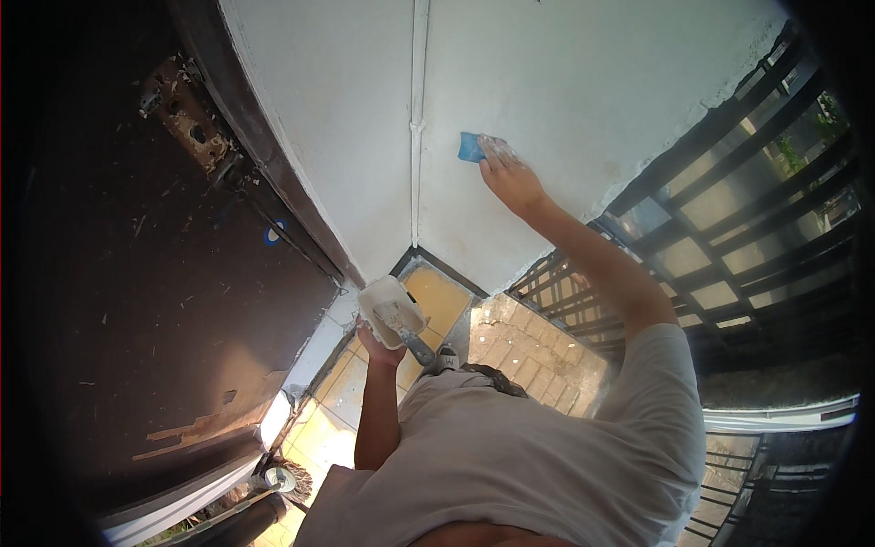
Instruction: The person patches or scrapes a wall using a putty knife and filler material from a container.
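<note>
My right hand point(507, 170) is stretched up to the white wall point(547, 82), its fingers dusted white and closed on a flat blue piece point(470, 147). That piece lies against the wall, to the right of a vertical white conduit point(416, 173); whether it is a plastic scraper or sandpaper I cannot tell. Lower down, my left hand point(381, 349) grips a white plastic tub point(367, 299) from beneath. Whitish paste smears the inside of the tub. A putty knife point(416, 346) rests in it, its grey handle sticking out over the rim toward me.
A dark, scratched door point(137, 301) with a rusty lock plate point(191, 128) stands at the left. On the right runs a black metal grille point(720, 210). Yellow floor tiles point(437, 296) meet brick paving point(529, 342) below. A broom-like bristle head point(296, 480) shows at the lower left.
</note>
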{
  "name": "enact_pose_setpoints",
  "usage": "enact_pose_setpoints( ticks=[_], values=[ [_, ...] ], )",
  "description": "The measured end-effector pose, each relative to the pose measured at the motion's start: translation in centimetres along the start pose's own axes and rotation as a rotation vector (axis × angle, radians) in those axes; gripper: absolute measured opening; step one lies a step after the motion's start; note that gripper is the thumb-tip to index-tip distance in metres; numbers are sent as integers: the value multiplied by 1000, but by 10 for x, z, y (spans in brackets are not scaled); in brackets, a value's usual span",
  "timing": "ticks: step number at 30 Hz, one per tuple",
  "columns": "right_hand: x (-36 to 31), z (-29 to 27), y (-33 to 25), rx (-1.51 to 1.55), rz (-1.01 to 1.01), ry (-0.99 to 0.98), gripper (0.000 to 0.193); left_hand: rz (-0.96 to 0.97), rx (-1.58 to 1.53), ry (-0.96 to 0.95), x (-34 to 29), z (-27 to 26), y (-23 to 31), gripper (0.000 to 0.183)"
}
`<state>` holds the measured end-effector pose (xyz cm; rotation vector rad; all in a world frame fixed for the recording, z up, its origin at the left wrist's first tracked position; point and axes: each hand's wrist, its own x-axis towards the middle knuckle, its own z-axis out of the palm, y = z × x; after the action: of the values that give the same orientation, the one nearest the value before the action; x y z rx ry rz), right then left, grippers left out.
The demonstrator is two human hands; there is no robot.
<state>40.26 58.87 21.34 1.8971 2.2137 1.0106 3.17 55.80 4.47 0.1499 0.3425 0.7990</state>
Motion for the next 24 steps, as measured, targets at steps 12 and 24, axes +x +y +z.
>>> enact_pose_setpoints(
  ticks=[12, 24],
  values=[
    [11, -4, -1, -9, 35, -13, 17, 43, 32, 59, 5, -17, -6, 61],
    [19, -9, 7, -59, 26, -1, 16, -41, -79, 54, -9, -18, -7, 59]
  ],
)
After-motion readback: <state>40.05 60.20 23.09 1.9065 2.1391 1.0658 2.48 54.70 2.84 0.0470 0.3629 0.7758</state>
